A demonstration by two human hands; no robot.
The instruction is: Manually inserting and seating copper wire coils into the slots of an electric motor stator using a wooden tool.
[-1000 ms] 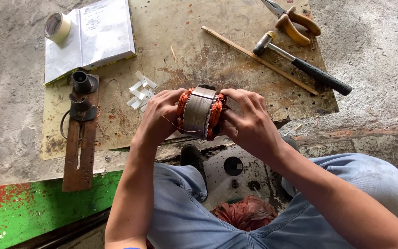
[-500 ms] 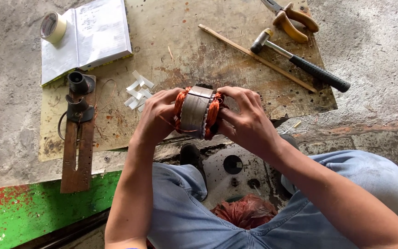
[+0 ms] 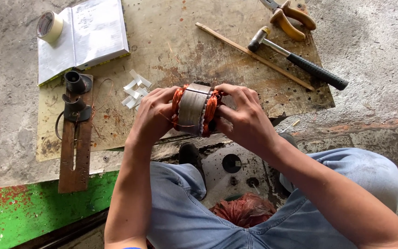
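Note:
Both of my hands hold a motor stator [image 3: 193, 109], a grey metal core with orange-copper wire windings bulging at each end. My left hand [image 3: 152, 115] grips its left end, fingers over the windings. My right hand [image 3: 241, 117] clasps the right end, fingers curled over the top. The stator hangs just above the near edge of a stained wooden board [image 3: 180, 50]. A thin copper wire strand trails across the core. My knees in blue jeans are below.
On the board lie an open notebook [image 3: 81, 37], a tape roll [image 3: 49, 25], white paper strips [image 3: 134, 90], a thin wooden stick [image 3: 254, 55], a hammer [image 3: 300, 60], and pliers [image 3: 291, 16]. A rusty winding jig [image 3: 75, 133] lies at left. Reddish bag [image 3: 245, 210] between my legs.
My hands and the stator have stayed almost in place; the fingers shifted slightly on the windings.

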